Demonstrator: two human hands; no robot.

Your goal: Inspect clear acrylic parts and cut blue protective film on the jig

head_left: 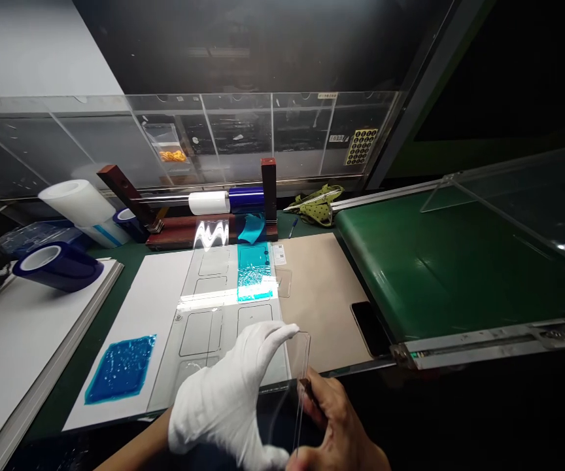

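My left hand (228, 399), in a white glove, pinches the top edge of a thin clear plastic panel (298, 386) held upright near the table's front edge. My bare right hand (334, 425) grips the same panel from the right side with a small dark tool between its fingers. Just beyond lies a clear template sheet (214, 307) with rounded rectangular outlines and a piece of blue film (254, 273) on it.
A blue film square (120, 369) lies on white paper at left. Tape rolls (59, 265) and a wooden roll holder (214, 216) stand behind. A green conveyor belt (449, 268) runs right, a black phone (371, 327) beside it. Clear acrylic bins line the back.
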